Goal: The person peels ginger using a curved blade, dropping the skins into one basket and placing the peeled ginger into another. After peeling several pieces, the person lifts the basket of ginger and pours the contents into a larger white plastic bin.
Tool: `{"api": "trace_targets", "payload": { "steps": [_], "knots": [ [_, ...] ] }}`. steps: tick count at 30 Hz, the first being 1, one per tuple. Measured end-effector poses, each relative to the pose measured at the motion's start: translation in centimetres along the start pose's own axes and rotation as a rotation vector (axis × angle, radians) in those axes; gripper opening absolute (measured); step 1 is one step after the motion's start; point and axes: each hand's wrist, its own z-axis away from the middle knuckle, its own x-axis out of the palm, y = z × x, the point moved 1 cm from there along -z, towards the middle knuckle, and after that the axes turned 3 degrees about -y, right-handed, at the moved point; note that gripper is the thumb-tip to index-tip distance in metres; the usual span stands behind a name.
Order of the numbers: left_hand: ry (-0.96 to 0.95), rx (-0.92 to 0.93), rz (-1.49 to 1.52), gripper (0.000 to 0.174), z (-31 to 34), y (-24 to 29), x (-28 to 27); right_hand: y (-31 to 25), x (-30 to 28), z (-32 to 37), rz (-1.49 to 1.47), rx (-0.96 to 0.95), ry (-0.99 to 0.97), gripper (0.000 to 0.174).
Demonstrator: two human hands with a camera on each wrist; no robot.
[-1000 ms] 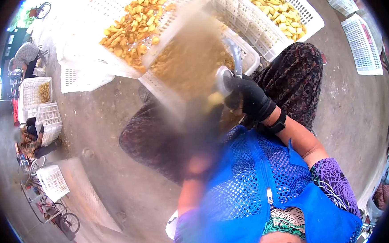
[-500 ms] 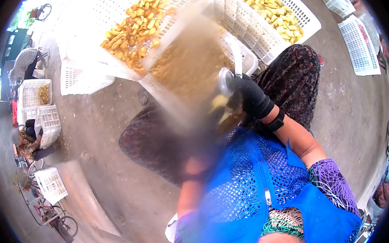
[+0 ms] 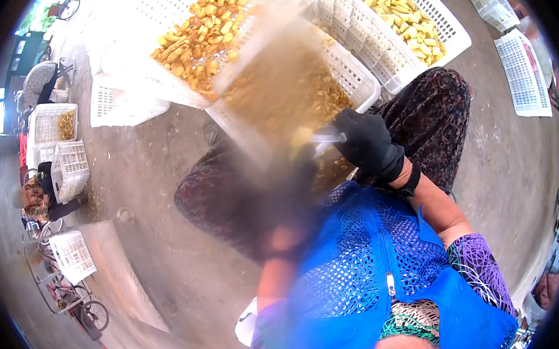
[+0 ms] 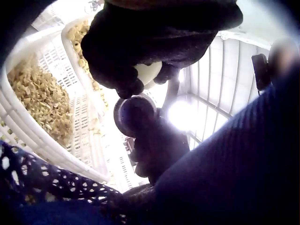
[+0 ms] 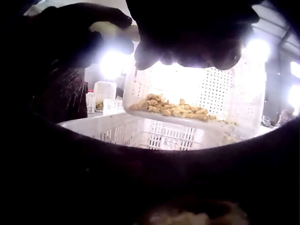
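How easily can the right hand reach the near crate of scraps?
Probably yes: the right hand is beside the near crate, nothing between them, though it grips a metal tool.

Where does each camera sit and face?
Head: worn on head, faces down at the lap; blue vest, gloved right hand gripping a tool.
Left wrist: looks up past gloved left hand pinching a pale piece.
Right wrist: looks forward under dark fingers at a crate of yellow pieces.
Head and left wrist share the shreds crate.

Plastic crate [image 3: 352,69], matt cloth glove [image 3: 370,146], metal tool [image 3: 327,137]
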Motion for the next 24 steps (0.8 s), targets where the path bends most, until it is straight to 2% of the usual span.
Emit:
{"api": "trace_targets", "payload": {
  "steps": [2, 3, 6, 8, 9, 12, 14, 15, 17, 18, 20, 24],
  "knots": [
    [0.005, -0.001, -0.003, 0.02, 0.1, -0.1, -0.1, -0.3, -0.1, -0.1, 0.201, -0.059, -0.078, 0.01],
    [0.008, -0.002, -0.004, 0.02, 0.0, -0.2, -0.1, -0.1, 0.2, 0.1, 0.203, -0.057, -0.079, 0.01],
    [0.013, -0.005, -0.001, 0.02, 0.0, -0.5, 0.0, 0.5, 1.2, 0.4, 0.24, -0.059, 0.002, 0.009],
    [0.017, -0.007, -0.001, 0.02, 0.0, -0.5, 0.0, 0.6, 1.4, 0.2, 0.419, 0.02, -0.049, 0.011],
    [0.018, -0.005, -0.001, 0.02, 0.1, -0.5, 0.0, 0.9, 1.6, 0.4, 0.419, 0.02, -0.05, 0.011],
    [0.023, -0.001, -0.001, 0.02, 0.2, -0.5, -0.1, 2.0, 1.7, 0.5, 0.303, -0.034, 0.045, 0.012],
    [0.024, 0.003, -0.002, 0.02, 0.2, -0.5, -0.1, 2.5, 1.8, 0.1, -0.414, 0.37, -0.009, 0.011],
    [0.023, 0.002, -0.001, 0.02, 0.2, -0.5, -0.1, 2.3, 1.4, -0.1, -0.414, 0.368, -0.008, 0.011],
    [0.028, 0.0, 0.0, 0.02, 0.2, -0.7, -0.1, 1.4, 0.3, -0.4, -0.035, 0.233, -0.047, 0.008],
    [0.03, -0.006, 0.001, 0.02, 0.3, -0.9, -0.2, 1.2, 0.5, -0.1, -0.033, 0.23, -0.054, 0.008],
    [0.039, -0.011, 0.002, 0.02, 0.2, -0.9, -0.2, 0.6, 0.7, 0.3, 0.203, 0.029, -0.008, 0.008],
    [0.04, -0.016, -0.006, 0.02, 0.3, -1.0, -0.3, 0.8, 1.8, 1.1, 0.336, 0.059, -0.086, 0.008]
  ]
}}
